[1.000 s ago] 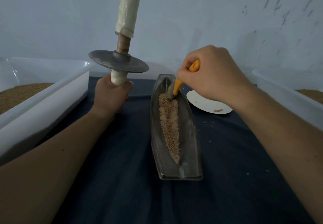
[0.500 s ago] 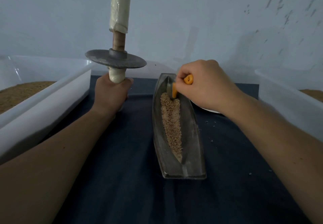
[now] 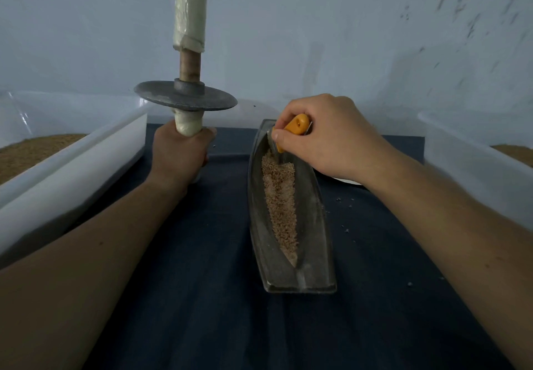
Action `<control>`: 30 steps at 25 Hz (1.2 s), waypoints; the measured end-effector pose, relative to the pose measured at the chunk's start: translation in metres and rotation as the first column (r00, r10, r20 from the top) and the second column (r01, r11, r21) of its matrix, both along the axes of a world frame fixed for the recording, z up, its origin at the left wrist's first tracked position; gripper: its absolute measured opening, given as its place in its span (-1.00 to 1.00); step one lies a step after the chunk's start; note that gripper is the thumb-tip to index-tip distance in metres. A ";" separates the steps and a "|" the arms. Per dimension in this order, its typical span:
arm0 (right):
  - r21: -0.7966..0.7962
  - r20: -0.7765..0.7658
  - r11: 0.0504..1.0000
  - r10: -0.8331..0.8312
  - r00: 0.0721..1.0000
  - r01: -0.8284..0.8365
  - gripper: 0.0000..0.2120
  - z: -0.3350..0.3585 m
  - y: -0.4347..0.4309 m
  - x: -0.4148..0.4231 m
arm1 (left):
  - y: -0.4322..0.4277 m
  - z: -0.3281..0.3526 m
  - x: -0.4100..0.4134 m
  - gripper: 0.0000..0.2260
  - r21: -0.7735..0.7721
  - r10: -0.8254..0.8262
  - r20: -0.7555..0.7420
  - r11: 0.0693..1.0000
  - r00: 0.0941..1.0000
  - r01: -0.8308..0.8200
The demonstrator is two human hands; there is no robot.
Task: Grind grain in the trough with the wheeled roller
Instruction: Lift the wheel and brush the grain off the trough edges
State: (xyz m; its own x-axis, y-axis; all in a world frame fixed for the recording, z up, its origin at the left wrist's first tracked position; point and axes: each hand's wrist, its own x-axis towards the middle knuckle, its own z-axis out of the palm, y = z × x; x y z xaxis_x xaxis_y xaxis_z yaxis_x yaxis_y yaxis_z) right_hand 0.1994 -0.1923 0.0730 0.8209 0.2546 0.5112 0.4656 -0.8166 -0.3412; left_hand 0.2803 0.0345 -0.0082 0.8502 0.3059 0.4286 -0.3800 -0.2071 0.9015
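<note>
A grey boat-shaped metal trough [image 3: 314,242] lies lengthwise on the dark blue cloth, with a strip of tan grain [image 3: 280,202] along its groove. My right hand [image 3: 326,139] pinches an orange-handled scraper [image 3: 294,126] at the trough's far end, its metal blade down against the grain. My left hand [image 3: 180,153] grips the lower wrapped handle of the wheeled roller [image 3: 186,98], held upright to the left of the trough, with its grey disc level above my fist and its upper handle rising out of view.
A white plastic bin [image 3: 72,167] with grain stands at the left, another bin [image 3: 476,167] at the right. A white plate [image 3: 346,180] peeks out behind my right wrist. Loose crumbs dot the blue cloth [image 3: 202,297] right of the trough. A pale wall is close behind.
My right hand with the scraper dropped from above the trough's far end down into it, then tilted so that more of the orange handle shows. The roller stayed upright in my left hand.
</note>
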 end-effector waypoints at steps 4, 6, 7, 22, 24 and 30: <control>0.074 0.152 0.995 -0.072 0.986 0.062 -0.77 0.002 -0.002 0.002 | 0.000 0.000 -0.001 -0.79 -0.001 -0.006 0.003 1.000 1.000 0.006; 0.067 0.209 0.995 -0.084 0.974 0.072 -0.78 0.001 0.001 0.001 | 0.000 0.000 -0.001 -0.79 -0.002 -0.006 0.003 1.000 1.000 0.006; 0.058 0.216 0.996 -0.072 0.974 0.061 -0.80 -0.002 0.003 0.000 | 0.000 0.000 0.000 -0.78 -0.003 -0.006 0.002 1.000 1.000 0.006; -0.020 0.144 0.998 -0.055 0.988 0.058 -0.77 -0.014 -0.002 0.006 | 0.003 -0.003 0.004 -0.80 0.002 -0.013 0.006 1.000 1.000 0.013; -0.001 0.105 0.998 -0.060 0.993 0.061 -0.76 -0.013 -0.005 0.008 | 0.002 -0.002 0.003 -0.79 0.005 -0.008 0.006 1.000 1.000 0.008; 0.042 0.148 0.998 -0.051 0.988 0.045 -0.75 -0.012 -0.006 0.007 | 0.002 -0.001 0.001 -0.79 -0.005 -0.012 0.000 1.000 1.000 0.012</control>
